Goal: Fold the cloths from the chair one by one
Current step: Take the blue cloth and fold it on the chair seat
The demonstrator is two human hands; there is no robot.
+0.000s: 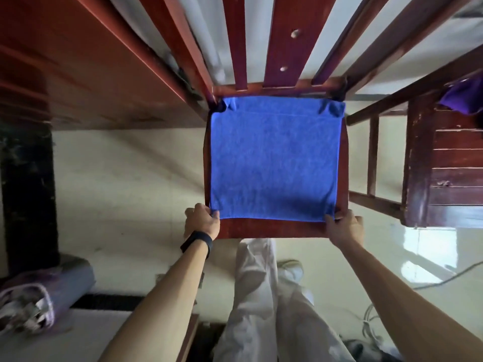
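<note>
A blue cloth point(274, 158) lies spread flat over the seat of a red-brown wooden chair point(271, 228), its two far corners bunched against the backrest. My left hand point(202, 220), with a dark band on the wrist, pinches the cloth's near left corner. My right hand point(345, 227) pinches the near right corner. Both hands rest at the seat's front edge. A purple cloth point(462, 96) is draped on a second chair at the right.
A second dark wooden chair point(444, 163) stands close on the right. A red-brown wooden panel point(86, 61) runs along the upper left. A rolled grey mat point(44, 291) lies on the floor at lower left. Cables point(444, 278) trail across the tiled floor at right.
</note>
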